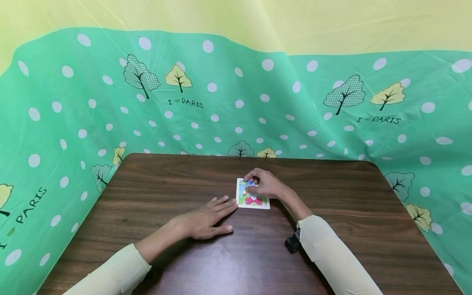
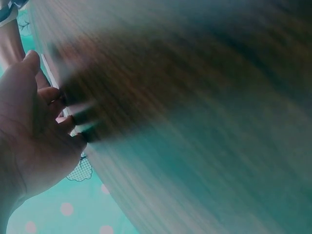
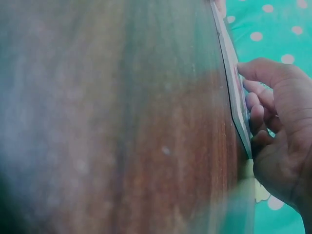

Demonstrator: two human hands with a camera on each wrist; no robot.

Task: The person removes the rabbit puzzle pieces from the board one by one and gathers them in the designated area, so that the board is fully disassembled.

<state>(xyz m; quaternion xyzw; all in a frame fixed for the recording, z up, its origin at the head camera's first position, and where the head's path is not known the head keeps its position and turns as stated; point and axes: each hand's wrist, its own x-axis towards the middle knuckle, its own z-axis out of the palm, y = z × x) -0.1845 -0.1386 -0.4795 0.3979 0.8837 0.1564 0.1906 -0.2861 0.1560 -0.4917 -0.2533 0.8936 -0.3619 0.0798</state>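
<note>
Fingers of the left hand [image 1: 202, 221] lie straight and released on the brown table [image 1: 147, 192], with tips touching the near left corner of 1 picture board [image 1: 253, 200]. This board lies flat on the table, around the middle, toward the far side. The right hand [image 1: 267, 184] is over it, with bent fingers and the thumb on the picture; whether they grasp something, I cannot tell. I judge the board light, thin and stiff, perhaps slippery on its printed face, so it is better to hold it by 2 opposite sides.
</note>
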